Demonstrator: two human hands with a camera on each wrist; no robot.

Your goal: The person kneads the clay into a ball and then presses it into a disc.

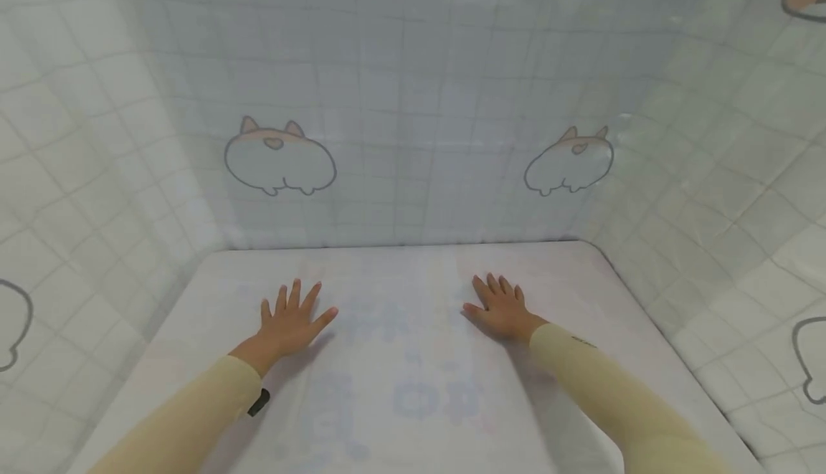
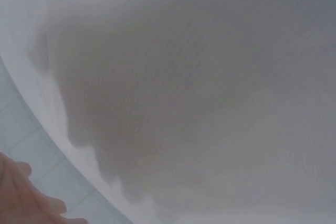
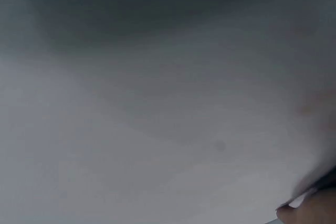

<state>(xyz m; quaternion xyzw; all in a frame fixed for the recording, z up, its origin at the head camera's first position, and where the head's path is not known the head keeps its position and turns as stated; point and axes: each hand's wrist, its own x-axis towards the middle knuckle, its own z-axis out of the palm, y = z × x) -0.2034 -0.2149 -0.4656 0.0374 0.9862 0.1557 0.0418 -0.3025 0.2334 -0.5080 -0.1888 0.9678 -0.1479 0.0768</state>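
Observation:
Both bare hands are over a white table [image 1: 400, 273] in the head view, palms down. Fingers spread apart, my left hand [image 1: 288, 327] is left of the middle and holds nothing. Its shadow falls on the surface in the left wrist view, where part of the hand [image 2: 23, 198] shows at the lower left corner. On the other side, my right hand [image 1: 503, 314] has its fingers extended and grips nothing, close over the tabletop. In the right wrist view only a bit of that hand [image 3: 315, 208] appears at the lower right.
A pale gridded curtain [image 1: 400, 115] with cartoon corgi drawings surrounds the table at the back and both sides. Faint bluish print [image 1: 419, 399] marks the tabletop. A small black device [image 1: 259, 402] sits under the left cuff, and both sleeves are pale yellow.

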